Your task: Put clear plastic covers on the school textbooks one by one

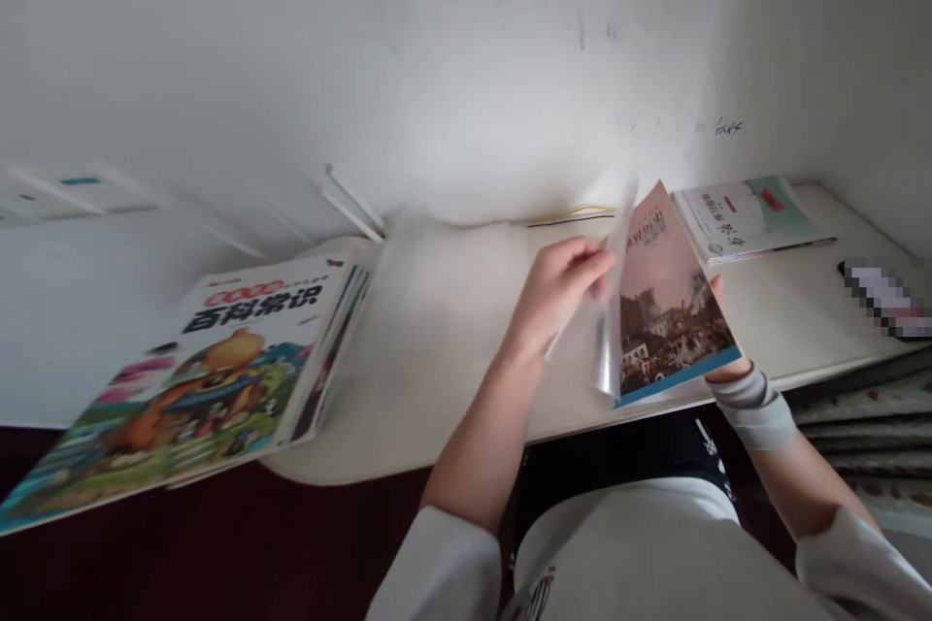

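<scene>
a: where is the book (674, 301)?
b: held up at a tilt above the front part of the pale surface (451, 378), its cover facing up — reddish-brown, with a crowd and buildings pictured and a blue band along the bottom.

a: and what is the left hand (557, 286) doing?
b: its thumb and fingers are pinching a clear plastic film (609, 349), which stands in a loose curl along the book's left side.

a: the right hand (728, 367)?
b: it grips the book near the lower right. the thumb shows at the edge; the other fingers are hidden behind the cover, so how they are set cannot be told. a grey wristband (757, 412) circles that wrist.

a: what else lies around?
b: on the left, a stack of books (240, 349) with a colourful cover on top, jutting past the surface's left end. to the right, beyond the held book, a small pile of booklets (749, 218) by the wall (437, 68) — and nearer the right edge, a phone (884, 301), its screen pixelated.
</scene>
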Motion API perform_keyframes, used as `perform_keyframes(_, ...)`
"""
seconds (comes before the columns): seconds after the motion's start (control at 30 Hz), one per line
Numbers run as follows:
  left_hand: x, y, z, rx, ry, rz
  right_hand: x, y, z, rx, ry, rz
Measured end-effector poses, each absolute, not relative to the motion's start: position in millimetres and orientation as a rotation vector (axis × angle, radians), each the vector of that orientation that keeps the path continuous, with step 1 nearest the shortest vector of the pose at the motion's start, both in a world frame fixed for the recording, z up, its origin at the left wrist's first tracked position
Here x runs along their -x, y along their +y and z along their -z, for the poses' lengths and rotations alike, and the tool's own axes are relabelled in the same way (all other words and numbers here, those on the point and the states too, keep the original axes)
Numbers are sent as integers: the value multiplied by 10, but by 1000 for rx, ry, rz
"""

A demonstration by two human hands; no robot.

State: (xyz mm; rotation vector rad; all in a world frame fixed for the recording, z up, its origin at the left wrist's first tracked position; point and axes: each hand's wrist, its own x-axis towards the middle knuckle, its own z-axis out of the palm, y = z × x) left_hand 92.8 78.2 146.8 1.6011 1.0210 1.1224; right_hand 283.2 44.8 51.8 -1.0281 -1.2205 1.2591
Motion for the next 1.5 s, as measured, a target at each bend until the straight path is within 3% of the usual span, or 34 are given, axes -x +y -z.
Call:
perform_keyframes(0.13,-433,752,-1210,-1403,1175,-1190,-3330,413,-381,1136,-962,-1516)
perform_keyframes(0.27,337,594,-1005,-1432,1611,-1130,-3600,399,-210,1224,-1009,-1647)
perform_keyframes(0.43,596,318,-814,-2012,2344,-1063,-3620,450,-71,1400,-1220,-1174)
perform_keyframes(0.53,95,242,-538,-2396,2024,-988,-3602,483,11,1484,-1445,-913)
perform_keyframes(0.6,-332,249,-281,-2589,1745,-748,-3589,489,63,1536,-1516,-831)
perform_keyframes(0.77,-869,328,208,-2608,1732,-369,-3584,477,128,1582,-1521,-794)
perform_keyframes(1.03,-796,333,241,-2613,1738,-361,-3693,453,158,1613,-1521,-746)
perform_keyframes(1.23,-814,328,247,-2620,1744,-396,-3839,472,218,1707,-1696,-267)
perform_keyframes(1.5,-822,331,258,-2600,1771,-463,-3801,479,329,1808,-1910,-65)
